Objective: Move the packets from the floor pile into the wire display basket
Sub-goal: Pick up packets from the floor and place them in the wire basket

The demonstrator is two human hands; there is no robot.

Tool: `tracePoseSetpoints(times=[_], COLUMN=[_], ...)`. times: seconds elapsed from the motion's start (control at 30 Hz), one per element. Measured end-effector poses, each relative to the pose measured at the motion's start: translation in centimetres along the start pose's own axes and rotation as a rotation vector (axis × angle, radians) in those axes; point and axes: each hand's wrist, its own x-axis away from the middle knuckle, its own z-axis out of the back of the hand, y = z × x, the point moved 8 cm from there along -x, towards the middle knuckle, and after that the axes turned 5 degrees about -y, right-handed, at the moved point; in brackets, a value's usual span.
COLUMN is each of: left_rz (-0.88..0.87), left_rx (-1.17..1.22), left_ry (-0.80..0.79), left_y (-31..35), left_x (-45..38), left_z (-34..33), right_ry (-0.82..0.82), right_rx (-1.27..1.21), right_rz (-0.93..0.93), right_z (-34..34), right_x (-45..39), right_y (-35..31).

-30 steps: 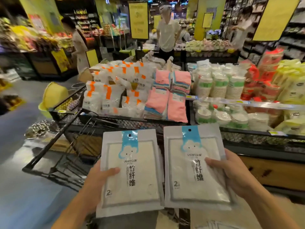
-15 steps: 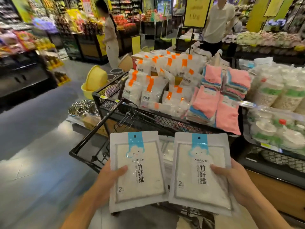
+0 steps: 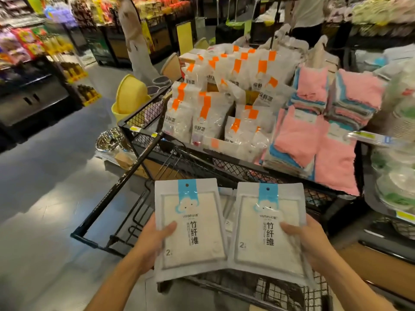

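While thumbs press fronts, left hand (image 3: 151, 240) gripping left packet (image 3: 190, 223), right hand (image 3: 311, 242) gripping right packet (image 3: 267, 230)

There is one view only, from a wide-angle camera on the person's head. It looks forward and down, close over both hands at 6 o'clock. The wire display basket (image 3: 139, 212) lies near, and the shop aisles stretch away toward 12 o'clock.

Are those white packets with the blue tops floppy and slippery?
Probably a bit bendy but not limp: the left packet stays flat though the left hand holds only its lower edge. Likely light, since the right hand carries the right packet alone. The glossy film may be slippery.
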Motion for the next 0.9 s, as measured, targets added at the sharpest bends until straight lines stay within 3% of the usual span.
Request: tracePoseSetpoints(times=[0.33,0.9], left_rz=[0.126,0.290], left_rx=[-0.110,-0.341], left_ry=[0.029,-0.111], left_y=[-2.9,-9.3], left_x=[-12.4,-32.1], left_z=[0.5,1.9], right_ry=[0.144,0.355], right_rx=[0.012,0.259], right_rz=[-0.132,-0.391], right_z=[0.5,-2.9], right_x=[-8.6,-20.6], right_y=[4.1,12.6])
